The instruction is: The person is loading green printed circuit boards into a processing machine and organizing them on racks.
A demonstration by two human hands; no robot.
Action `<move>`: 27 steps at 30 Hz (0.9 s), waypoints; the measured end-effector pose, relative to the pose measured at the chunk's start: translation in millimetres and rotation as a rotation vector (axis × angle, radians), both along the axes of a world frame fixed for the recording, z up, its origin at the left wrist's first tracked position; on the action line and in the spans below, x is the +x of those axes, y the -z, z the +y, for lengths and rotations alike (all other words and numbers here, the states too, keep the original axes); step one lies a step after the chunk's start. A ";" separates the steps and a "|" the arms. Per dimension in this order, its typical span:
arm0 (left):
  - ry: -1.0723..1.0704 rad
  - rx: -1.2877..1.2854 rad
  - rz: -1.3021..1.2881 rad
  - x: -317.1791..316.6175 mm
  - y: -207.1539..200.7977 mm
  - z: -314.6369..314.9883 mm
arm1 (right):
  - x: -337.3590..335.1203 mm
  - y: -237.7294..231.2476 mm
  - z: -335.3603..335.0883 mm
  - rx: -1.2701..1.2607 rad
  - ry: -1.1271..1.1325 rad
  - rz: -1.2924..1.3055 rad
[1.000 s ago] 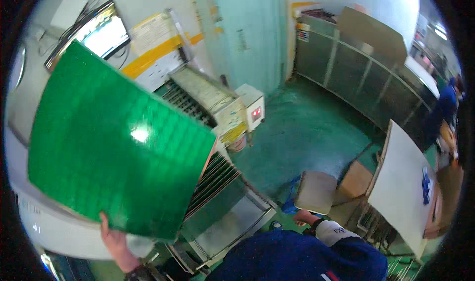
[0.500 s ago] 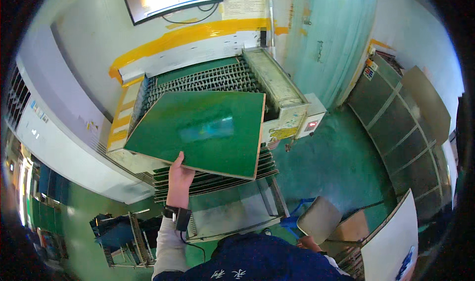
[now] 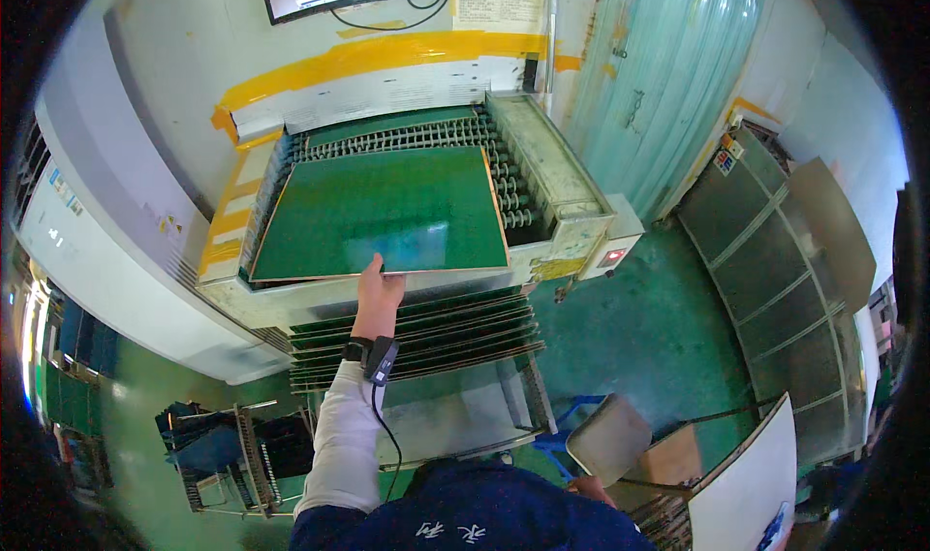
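Observation:
A large green panel [image 3: 383, 197] with thin copper-brown edges lies over the rollers [image 3: 516, 218] of a conveyor machine. My left hand [image 3: 379, 299] grips its near edge, thumb on top and the other fingers hidden underneath. Below that hand, a rack holds a stack of several similar panels [image 3: 455, 334], their edges toward me. My right hand [image 3: 590, 491] is low beside my body, close to a brown chair seat [image 3: 608, 439]; its fingers are mostly hidden, so I cannot see whether it touches anything.
The machine's metal side housing [image 3: 552, 158] rises on the right, with a small control box [image 3: 620, 251]. A white cabinet [image 3: 145, 270] flanks the left. A white board [image 3: 751, 483] leans at lower right. A cart [image 3: 247, 464] with dark items stands at lower left.
The green panel has moved forward and lies squarer over the rollers, my left hand following at its near edge. More of the stacked panels shows. The whole view has shifted slightly.

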State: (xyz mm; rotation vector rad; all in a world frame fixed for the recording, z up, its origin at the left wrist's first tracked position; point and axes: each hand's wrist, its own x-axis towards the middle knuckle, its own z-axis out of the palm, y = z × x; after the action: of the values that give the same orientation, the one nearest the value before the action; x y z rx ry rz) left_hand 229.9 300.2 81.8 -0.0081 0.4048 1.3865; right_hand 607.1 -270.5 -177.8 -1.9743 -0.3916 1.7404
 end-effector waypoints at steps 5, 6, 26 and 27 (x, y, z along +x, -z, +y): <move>0.353 -0.063 0.284 18.0 -21.0 -1.7 | -5.9 -11.7 -1.1 0.148 -0.198 -0.126; 0.452 0.000 0.286 14.5 -21.2 0.1 | -6.7 -15.9 0.7 0.174 -0.245 -0.159; 0.823 0.251 0.620 1.4 -62.9 22.0 | -8.7 -14.4 19.6 -0.190 0.306 0.197; 0.828 0.267 0.665 1.4 -68.4 16.4 | -13.8 -14.5 21.8 -0.190 0.299 0.189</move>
State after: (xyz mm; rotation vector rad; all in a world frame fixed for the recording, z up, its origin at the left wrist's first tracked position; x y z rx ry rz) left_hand 231.3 316.5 150.1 0.7754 0.6703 0.5746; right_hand 593.3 -248.7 -163.3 -1.8577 0.1329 1.7977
